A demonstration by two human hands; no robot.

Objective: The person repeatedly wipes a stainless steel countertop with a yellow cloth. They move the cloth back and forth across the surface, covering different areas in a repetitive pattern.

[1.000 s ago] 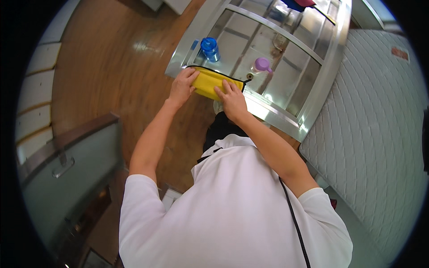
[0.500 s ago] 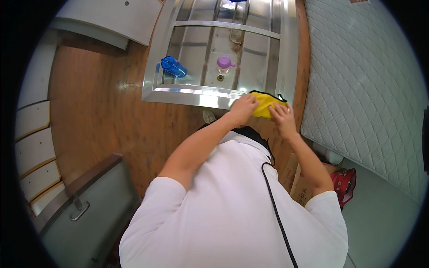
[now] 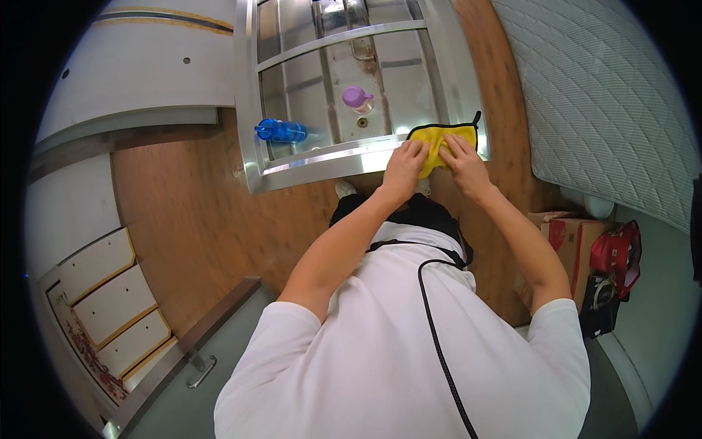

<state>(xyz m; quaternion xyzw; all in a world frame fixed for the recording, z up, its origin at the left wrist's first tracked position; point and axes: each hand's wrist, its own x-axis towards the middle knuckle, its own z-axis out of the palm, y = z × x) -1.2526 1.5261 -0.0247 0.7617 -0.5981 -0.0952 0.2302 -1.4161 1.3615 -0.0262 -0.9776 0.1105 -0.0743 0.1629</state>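
Observation:
A yellow cloth with black edging lies over the near right corner of a shiny metal frame. My left hand grips the cloth's left side, its fingers bent over the fabric. Beside it, my right hand presses bent fingers on the cloth's right part, and its thumb is hard to make out. Inside the frame, a blue bottle leans near the left rail. A small clear container with a purple lid stands near the middle, close to a round hole.
A pale quilted mattress is at the right. Below it are a cardboard box and a red bag. White cabinets line the left, and a grey door with a handle is at lower left. A black cord hangs down my shirt.
Both hands have lifted the cloth slightly forward, and it now lies spread over the frame's corner. The view has turned, so the frame appears further left and tilted.

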